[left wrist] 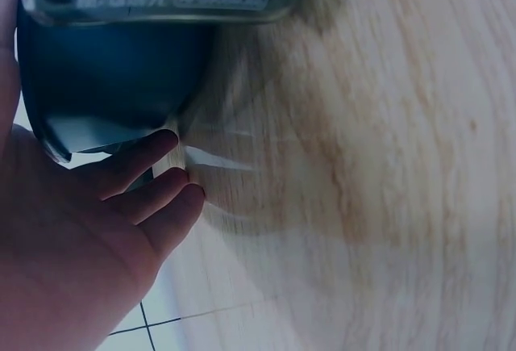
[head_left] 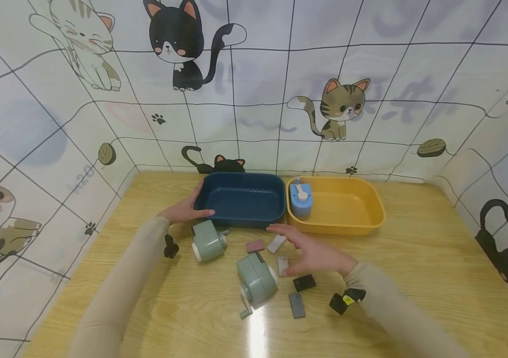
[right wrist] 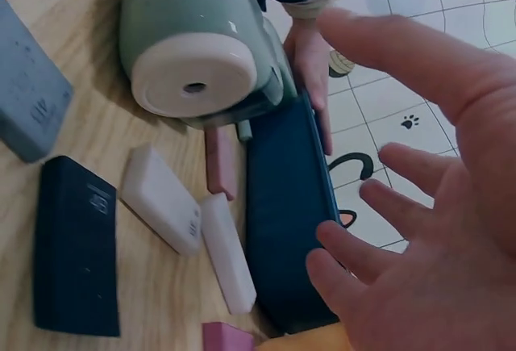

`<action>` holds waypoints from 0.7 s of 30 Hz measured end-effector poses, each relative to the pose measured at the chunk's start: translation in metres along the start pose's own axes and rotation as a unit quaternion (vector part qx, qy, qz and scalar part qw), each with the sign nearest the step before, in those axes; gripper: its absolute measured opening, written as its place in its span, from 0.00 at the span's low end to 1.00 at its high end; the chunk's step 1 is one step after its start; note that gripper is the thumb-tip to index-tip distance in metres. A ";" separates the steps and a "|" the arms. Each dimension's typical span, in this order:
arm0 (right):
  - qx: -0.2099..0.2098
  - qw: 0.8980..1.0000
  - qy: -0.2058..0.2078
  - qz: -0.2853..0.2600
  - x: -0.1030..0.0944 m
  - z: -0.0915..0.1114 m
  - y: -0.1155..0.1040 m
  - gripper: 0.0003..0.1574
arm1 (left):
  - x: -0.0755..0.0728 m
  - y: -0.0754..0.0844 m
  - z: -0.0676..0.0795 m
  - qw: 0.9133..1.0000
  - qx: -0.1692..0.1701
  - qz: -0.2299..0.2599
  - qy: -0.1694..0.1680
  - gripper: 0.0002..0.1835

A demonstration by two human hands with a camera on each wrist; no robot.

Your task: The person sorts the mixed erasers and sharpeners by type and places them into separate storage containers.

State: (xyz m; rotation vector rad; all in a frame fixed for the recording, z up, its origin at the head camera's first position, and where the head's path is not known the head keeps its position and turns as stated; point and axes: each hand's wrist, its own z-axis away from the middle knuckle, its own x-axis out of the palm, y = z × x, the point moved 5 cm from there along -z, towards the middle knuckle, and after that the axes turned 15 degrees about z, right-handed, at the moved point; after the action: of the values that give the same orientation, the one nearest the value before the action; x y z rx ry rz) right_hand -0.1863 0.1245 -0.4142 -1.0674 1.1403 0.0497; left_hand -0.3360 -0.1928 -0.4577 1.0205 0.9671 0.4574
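Note:
My left hand (head_left: 187, 209) rests at the left end of a dark blue tray (head_left: 240, 219), thumb along its front wall, fingers at its side. In the left wrist view its fingers reach past the tray wall, loosely extended. My right hand (head_left: 318, 251) hovers near the tray's front right corner, fingers spread and holding nothing. Two green hand-crank pencil sharpeners (head_left: 209, 241) lie in front of the tray, the nearer sharpener (right wrist: 193, 52) showing its white pencil-hole face. Beside my right hand are a pink eraser (head_left: 255, 246), two white erasers (right wrist: 230, 254), a black eraser (head_left: 304, 283) and a grey eraser (head_left: 296, 305).
A yellow tray (head_left: 366, 230) stands right against the blue one, with a blue crank sharpener (head_left: 301, 201) inside at its left. Behind both trays rises a wall covering (head_left: 263, 124) with printed cats. Another pink block (right wrist: 226, 336) shows low in the right wrist view.

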 end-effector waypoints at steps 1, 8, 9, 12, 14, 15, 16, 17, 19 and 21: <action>-0.002 1.000 -0.006 0.006 0.002 0.000 0.000 0.60 | 0.000 0.000 0.000 1.000 0.001 -0.001 -0.001 0.60; -0.091 0.996 -0.024 0.007 0.018 -0.003 -0.007 0.57 | 0.000 0.007 0.002 1.000 -0.007 -0.012 -0.007 0.61; -0.109 0.994 -0.024 -0.001 0.020 -0.004 -0.008 0.57 | 0.000 0.007 0.002 1.000 -0.010 -0.015 -0.008 0.61; -0.150 0.988 -0.029 -0.024 0.026 -0.007 -0.013 0.58 | 0.000 0.009 0.003 1.000 -0.016 -0.023 -0.010 0.62; -0.144 0.989 -0.035 -0.029 0.031 -0.008 -0.014 0.59 | 0.000 0.009 0.004 1.000 -0.018 -0.022 -0.012 0.62; -0.145 0.988 -0.039 -0.034 0.033 -0.010 -0.014 0.60 | 0.000 0.009 0.003 0.999 -0.018 -0.023 -0.012 0.62; -0.140 0.989 -0.041 -0.033 0.034 -0.010 -0.014 0.60 | 0.000 0.009 0.003 0.999 -0.018 -0.023 -0.012 0.62; -0.133 0.990 -0.044 -0.033 0.036 -0.011 -0.013 0.61 | 0.000 0.009 0.003 1.000 -0.017 -0.024 -0.012 0.62; -0.131 0.990 -0.044 -0.023 0.038 -0.011 -0.012 0.60 | 0.000 0.009 0.004 1.000 -0.015 -0.023 -0.011 0.62; -0.130 0.990 -0.045 -0.020 0.040 -0.012 -0.011 0.60 | 0.000 0.009 0.003 1.000 -0.012 -0.024 -0.009 0.62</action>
State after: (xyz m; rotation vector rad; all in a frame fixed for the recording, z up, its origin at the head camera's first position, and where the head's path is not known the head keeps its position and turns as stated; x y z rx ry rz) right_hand -0.1701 0.0914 -0.4375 -1.3056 1.0493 0.2166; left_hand -0.3322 -0.1900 -0.4491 0.9770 0.9658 0.4183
